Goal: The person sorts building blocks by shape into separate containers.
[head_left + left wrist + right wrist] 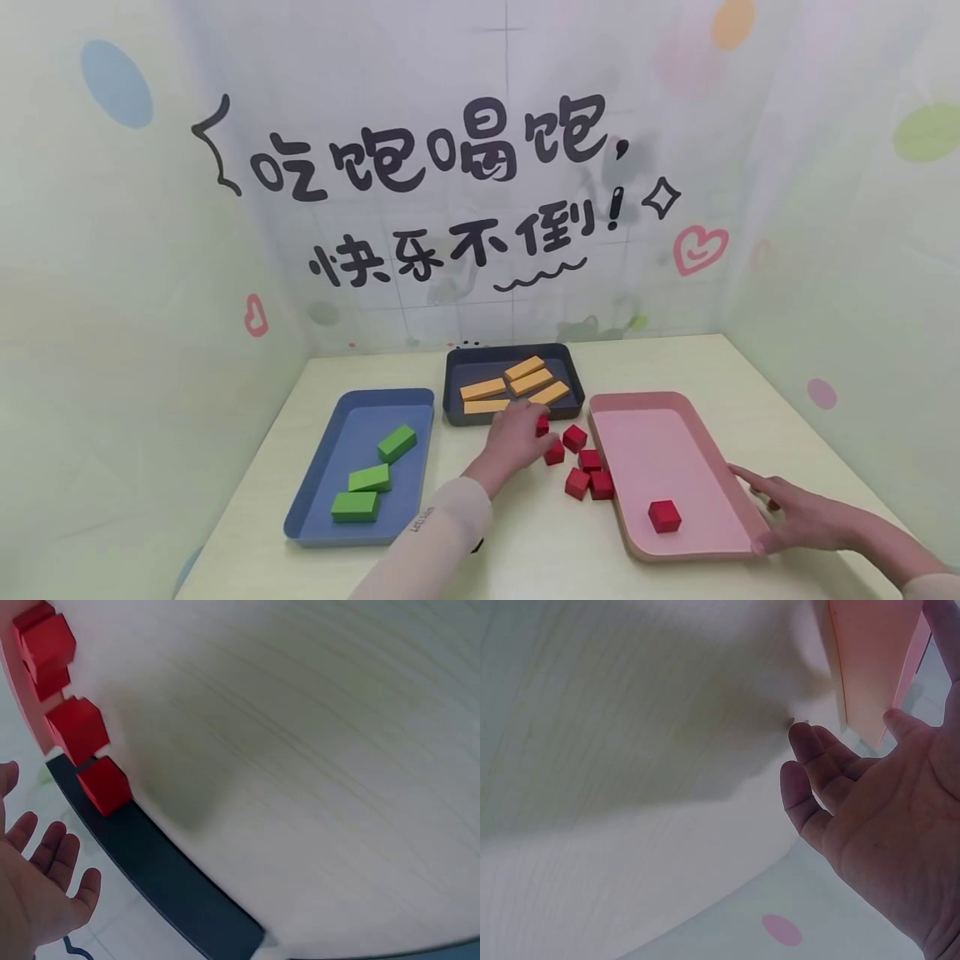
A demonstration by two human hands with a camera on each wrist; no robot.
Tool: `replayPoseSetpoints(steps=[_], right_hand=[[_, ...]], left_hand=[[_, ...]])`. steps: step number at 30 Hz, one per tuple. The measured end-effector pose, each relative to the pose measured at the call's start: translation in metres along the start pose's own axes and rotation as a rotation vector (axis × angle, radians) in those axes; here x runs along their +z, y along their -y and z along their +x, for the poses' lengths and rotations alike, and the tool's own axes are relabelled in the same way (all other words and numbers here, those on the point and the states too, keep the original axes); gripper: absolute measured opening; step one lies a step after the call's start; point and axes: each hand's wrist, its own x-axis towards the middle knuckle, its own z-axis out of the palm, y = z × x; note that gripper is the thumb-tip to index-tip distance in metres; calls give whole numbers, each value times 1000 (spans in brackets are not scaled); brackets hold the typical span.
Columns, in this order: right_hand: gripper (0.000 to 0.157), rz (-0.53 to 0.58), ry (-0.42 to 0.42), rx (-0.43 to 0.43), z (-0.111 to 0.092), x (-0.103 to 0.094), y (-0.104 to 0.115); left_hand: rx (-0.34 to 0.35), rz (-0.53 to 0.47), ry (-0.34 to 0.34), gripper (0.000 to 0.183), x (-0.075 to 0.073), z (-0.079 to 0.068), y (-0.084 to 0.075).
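Observation:
My left hand [516, 440] reaches over the front of the dark tray [513, 354], its fingers loosely bent beside the nearest red cubes [554, 452]. In the left wrist view the palm and fingers show nothing in them, and a red cube [105, 786] lies in front of the dark tray's side. Several cubes sit clustered against the left wall of the pink tray [651, 450]. Inside that tray lies one red cube [664, 516] near the front. My right hand [806, 512] rests at the pink tray's right rim, thumb and forefinger spread along it, the other fingers loosely bent.
At the left stands a blue tray [300, 525] holding three green blocks [369, 478]. Several orange-yellow strips [531, 382] lie in the dark tray. A printed curtain [465, 67] encloses the pale wooden table [555, 550] at the back and both sides.

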Motion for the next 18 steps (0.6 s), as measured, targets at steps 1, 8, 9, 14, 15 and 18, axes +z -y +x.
replayPoseSetpoints(steps=[1, 8, 9, 14, 15, 18], right_hand=[[87, -4, -2, -3, 0, 0, 0], [89, -4, -13, -11, -2, 0, -1], [89, -2, -14, -12, -2, 0, -1], [89, 4, -24, -42, -2, 0, 0], [89, 6, -25, -43, -2, 0, 0], [89, 12, -20, -27, -3, 0, 0]], left_hand=[[-13, 0, -4, 44, 0, 0, 3], [-71, 11, -29, 42, 3, 0, 21], [-73, 8, -29, 42, 4, 0, 23], [-114, -23, -14, 41, 7, 2, 28], [-126, -26, -10, 41, 8, 3, 29], [-157, -29, -1, 41, 10, 5, 30]])
